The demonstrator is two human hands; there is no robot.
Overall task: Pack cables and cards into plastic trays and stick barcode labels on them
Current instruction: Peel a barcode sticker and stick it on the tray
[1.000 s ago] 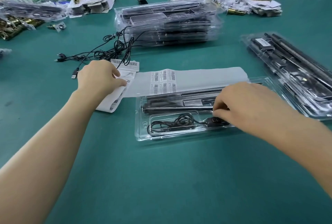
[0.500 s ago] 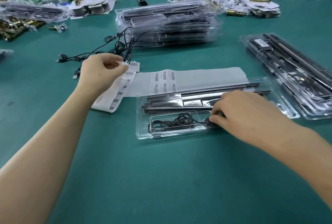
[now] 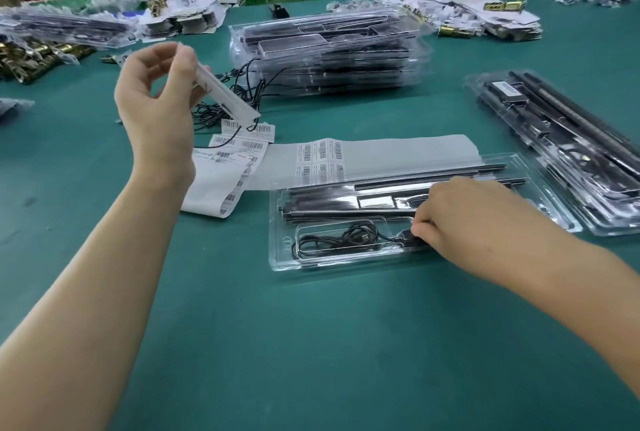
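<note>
A clear plastic tray lies in front of me on the green table, holding black strips and a coiled black cable. My right hand rests on the tray's right half, its fingertips pinching the cable's plug end. My left hand is raised above the table at the left and pinches a white barcode label that slants down to the right. Below it lies the long label backing sheet with several barcode labels on it.
A stack of filled trays stands behind, with loose black cables at its left. Another filled tray lies at the right. Paper cards and brass parts are heaped along the far edge, and more trays at far left.
My left hand has lifted off the backing sheet, peeling a label away and raising it. My right hand has stayed on the tray at the cable's plug.
</note>
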